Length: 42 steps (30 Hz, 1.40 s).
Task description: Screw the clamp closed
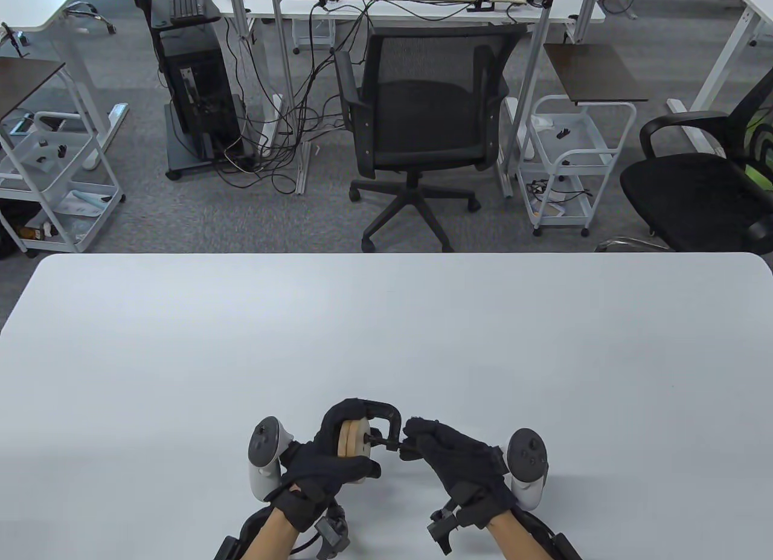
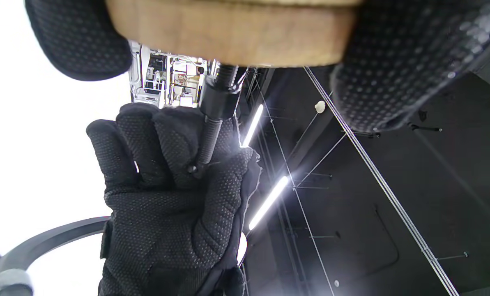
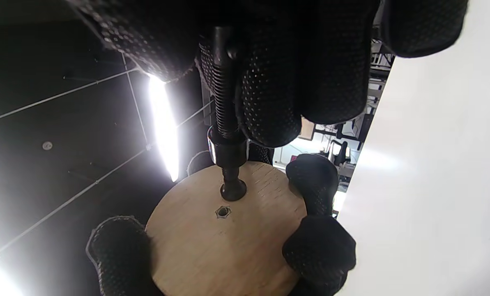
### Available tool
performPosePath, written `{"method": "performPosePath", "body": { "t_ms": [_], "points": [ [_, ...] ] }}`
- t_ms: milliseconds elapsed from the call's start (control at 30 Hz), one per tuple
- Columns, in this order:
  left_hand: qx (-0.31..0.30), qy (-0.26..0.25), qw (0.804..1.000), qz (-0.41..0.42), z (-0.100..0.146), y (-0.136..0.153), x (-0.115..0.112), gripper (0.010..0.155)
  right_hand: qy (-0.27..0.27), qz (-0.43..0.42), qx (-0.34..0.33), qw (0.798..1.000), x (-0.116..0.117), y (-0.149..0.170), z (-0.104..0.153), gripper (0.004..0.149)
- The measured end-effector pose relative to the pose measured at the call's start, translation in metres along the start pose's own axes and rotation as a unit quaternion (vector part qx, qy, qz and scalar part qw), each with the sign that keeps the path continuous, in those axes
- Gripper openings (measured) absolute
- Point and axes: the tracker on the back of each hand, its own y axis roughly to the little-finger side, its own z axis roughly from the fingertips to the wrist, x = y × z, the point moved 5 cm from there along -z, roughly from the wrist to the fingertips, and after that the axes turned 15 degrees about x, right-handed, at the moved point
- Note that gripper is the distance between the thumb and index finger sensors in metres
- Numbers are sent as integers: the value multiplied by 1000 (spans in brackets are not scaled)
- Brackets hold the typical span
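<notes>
Gripped by the left hand [image 1: 329,463] around a stack of round wooden discs [image 1: 353,439], fingers curled over the rims, with the black C-clamp [image 1: 377,421] arching over the stack. Pinched by the right hand [image 1: 459,457] at the outer end of the threaded screw [image 3: 225,102], fingers closed around the shank and its small cross pin. Held low over the near edge of the white table [image 1: 386,342], centred between both wrists. Screw tip resting on the upper disc face, just beside a small hex-shaped hole [image 3: 223,212]. Strapped to the back of each hand, a grey tracker [image 1: 266,457]. Beyond the table, a black office chair [image 1: 416,131] on grey carpet.
</notes>
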Motion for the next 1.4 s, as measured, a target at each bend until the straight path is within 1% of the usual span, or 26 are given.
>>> {"method": "performPosePath", "body": {
  "t_ms": [167, 333, 433, 500, 533, 567, 600, 633, 667, 700, 733, 767, 800, 833, 900, 1000, 1067, 1100, 1133, 1167, 1200, 1267, 1300, 1333, 1367, 1400],
  "points": [
    [0, -4, 1000, 5, 0, 0, 0, 97, 8, 14, -10, 1000, -1, -2, 1, 59],
    [-4, -16, 1000, 6, 1, -1, 4, 97, 24, 88, -63, 994, -4, -22, 7, 65],
    [-9, -23, 999, 23, 2, -3, 9, 97, 31, 142, -110, 983, -2, -38, 14, 66],
    [-13, -30, 999, 28, 4, -5, 13, 97, 38, 196, -157, 967, 2, -49, 20, 65],
    [-14, -30, 999, 30, 5, -5, 15, 97, 44, 238, -184, 953, 5, -54, 24, 64],
    [-15, -31, 999, 32, 5, -5, 16, 97, 48, 265, -199, 942, 7, -57, 26, 65],
    [-15, -31, 999, 37, 5, -5, 17, 97, 56, 319, -222, 920, 11, -60, 29, 69],
    [-16, -30, 999, 41, 5, -5, 17, 97, 67, 386, -247, 886, 17, -62, 32, 74],
    [-16, -29, 998, 44, 6, -5, 17, 97, 70, 428, -261, 862, 22, -63, 34, 78],
    [-16, -28, 998, 48, 6, -6, 17, 97, 73, 486, -278, 825, 29, -61, 37, 81],
    [-17, -26, 998, 51, 6, -6, 16, 97, 77, 518, -288, 802, 33, -60, 39, 84],
    [-18, -24, 998, 57, 5, -6, 15, 97, 81, 553, -304, 772, 40, -57, 40, 88],
    [-19, -20, 998, 61, 5, -6, 13, 97, 81, 567, -315, 757, 44, -56, 41, 89],
    [-19, -15, 998, 62, 5, -6, 12, 97, 80, 572, -320, 751, 47, -55, 42, 90],
    [-20, -12, 998, 64, 5, -6, 10, 97, 79, 564, -325, 755, 50, -54, 42, 88],
    [-19, -9, 998, 61, 4, -6, 7, 97, 65, 541, -320, 775, 49, -52, 41, 79],
    [-16, -13, 998, 55, 4, -5, 9, 97, 64, 542, -313, 777, 47, -51, 40, 75],
    [-13, -16, 998, 53, 4, -4, 10, 97, 61, 538, -309, 782, 45, -51, 39, 73],
    [-12, -17, 998, 52, 4, -4, 11, 97, 58, 529, -303, 790, 44, -50, 38, 70],
    [-10, -20, 999, 50, 3, -2, 13, 97, 51, 508, -290, 809, 42, -50, 36, 69],
    [-9, -22, 998, 50, 3, -2, 14, 97, 46, 491, -281, 824, 40, -49, 35, 66],
    [-7, -25, 999, 46, 3, -1, 15, 97, 21, 419, -241, 875, 34, -46, 28, 63],
    [-6, -28, 999, 45, 3, -1, 15, 97, 12, 390, -222, 894, 32, -44, 25, 62],
    [-6, -31, 999, 45, 3, -1, 14, 97, -2, 344, -193, 919, 28, -41, 21, 62],
    [-5, -31, 999, 41, 3, -1, 14, 97, -10, 311, -176, 934, 26, -38, 19, 62],
    [-6, -32, 999, 34, 4, -1, 14, 97, -20, 261, -148, 954, 22, -34, 15, 62]
  ]
}}
